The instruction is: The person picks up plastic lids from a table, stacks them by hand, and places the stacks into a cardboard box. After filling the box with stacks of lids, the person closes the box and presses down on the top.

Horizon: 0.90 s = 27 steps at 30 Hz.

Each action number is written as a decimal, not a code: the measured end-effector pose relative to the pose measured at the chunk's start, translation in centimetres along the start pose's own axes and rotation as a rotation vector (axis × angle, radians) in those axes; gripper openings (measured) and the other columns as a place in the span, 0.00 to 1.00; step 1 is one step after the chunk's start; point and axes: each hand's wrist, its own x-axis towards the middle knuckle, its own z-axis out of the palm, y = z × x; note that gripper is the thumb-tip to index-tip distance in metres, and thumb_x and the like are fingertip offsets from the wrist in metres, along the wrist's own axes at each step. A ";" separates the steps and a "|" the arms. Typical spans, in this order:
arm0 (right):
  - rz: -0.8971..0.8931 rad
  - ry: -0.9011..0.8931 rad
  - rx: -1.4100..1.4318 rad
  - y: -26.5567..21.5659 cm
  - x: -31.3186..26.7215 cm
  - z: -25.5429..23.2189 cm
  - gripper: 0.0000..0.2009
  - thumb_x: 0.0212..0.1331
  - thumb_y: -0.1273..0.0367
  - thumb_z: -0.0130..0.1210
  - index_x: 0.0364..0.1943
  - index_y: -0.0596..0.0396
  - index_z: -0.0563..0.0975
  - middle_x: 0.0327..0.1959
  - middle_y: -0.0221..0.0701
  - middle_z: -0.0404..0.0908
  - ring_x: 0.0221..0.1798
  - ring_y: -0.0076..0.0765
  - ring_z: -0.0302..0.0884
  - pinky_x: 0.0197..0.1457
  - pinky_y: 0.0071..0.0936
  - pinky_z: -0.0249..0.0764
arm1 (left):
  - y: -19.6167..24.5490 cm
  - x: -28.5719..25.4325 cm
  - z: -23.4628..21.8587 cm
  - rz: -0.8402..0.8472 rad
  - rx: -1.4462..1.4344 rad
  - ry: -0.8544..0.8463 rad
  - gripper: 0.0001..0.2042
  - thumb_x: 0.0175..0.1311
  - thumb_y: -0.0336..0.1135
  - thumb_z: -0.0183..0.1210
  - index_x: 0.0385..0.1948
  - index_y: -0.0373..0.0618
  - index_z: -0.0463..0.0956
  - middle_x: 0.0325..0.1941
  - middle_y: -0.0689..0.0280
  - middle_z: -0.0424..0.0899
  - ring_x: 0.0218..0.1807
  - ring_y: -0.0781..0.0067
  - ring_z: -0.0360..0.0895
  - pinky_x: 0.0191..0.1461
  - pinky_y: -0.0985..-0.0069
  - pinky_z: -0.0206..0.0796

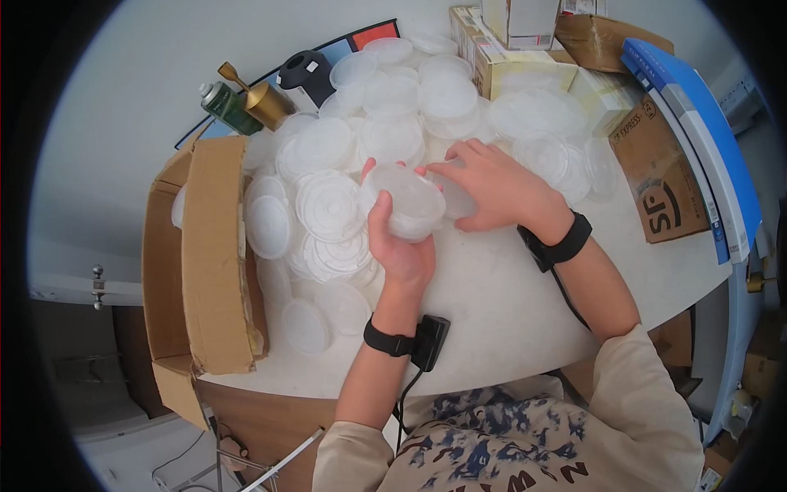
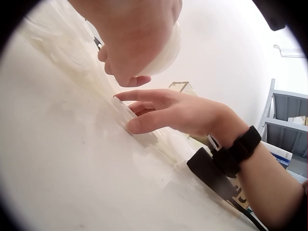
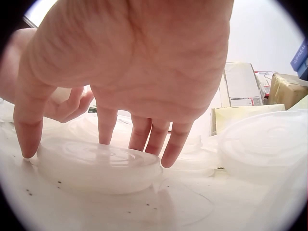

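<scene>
In the head view my left hand [image 1: 403, 258] holds a stack of round translucent plastic lids [image 1: 402, 197] above the table, thumb on the near side and fingertips showing past the far edge. My right hand [image 1: 504, 189] is beside it, reaching down over another short stack of lids [image 1: 457, 199] on the tabletop. In the right wrist view, that stack [image 3: 98, 166] lies flat, with the thumb at its left edge and the fingers spread along its far and right edges. The left wrist view shows the right thumb and index finger at the rim of these lids [image 2: 127, 113].
Many loose lids [image 1: 328, 205] cover the table's left and back. An open cardboard box [image 1: 217, 262] stands at the left edge. Behind are a green spray can [image 1: 229, 107] and a gold pot [image 1: 268, 105]. Boxes and blue binders [image 1: 697, 131] line the right.
</scene>
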 end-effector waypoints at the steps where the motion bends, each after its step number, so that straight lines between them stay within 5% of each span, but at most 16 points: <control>1: -0.008 0.009 0.005 0.1 0.0 0.2 0.37 0.35 0.62 0.70 0.58 0.52 0.73 0.49 0.39 0.74 0.56 0.44 0.68 0.58 0.36 0.68 | 0.0 0.0 0.0 -0.003 0.002 0.004 0.32 0.64 0.51 0.49 0.69 0.51 0.53 0.59 0.59 0.69 0.61 0.54 0.70 0.59 0.50 0.66; 15: 0.014 0.003 0.043 0.3 0.2 -0.7 0.36 0.35 0.62 0.69 0.58 0.52 0.74 0.48 0.39 0.74 0.54 0.44 0.69 0.55 0.36 0.69 | 0.2 -0.1 0.3 0.007 0.029 0.008 0.33 0.64 0.51 0.48 0.69 0.51 0.52 0.59 0.59 0.69 0.61 0.55 0.70 0.59 0.50 0.66; 27: 0.024 0.221 0.190 1.3 -0.2 -5.2 0.37 0.40 0.62 0.66 0.62 0.51 0.71 0.51 0.39 0.73 0.56 0.45 0.71 0.60 0.34 0.69 | -0.1 0.0 -0.2 0.022 0.069 -0.067 0.34 0.64 0.50 0.49 0.70 0.51 0.50 0.61 0.60 0.69 0.63 0.56 0.68 0.60 0.52 0.65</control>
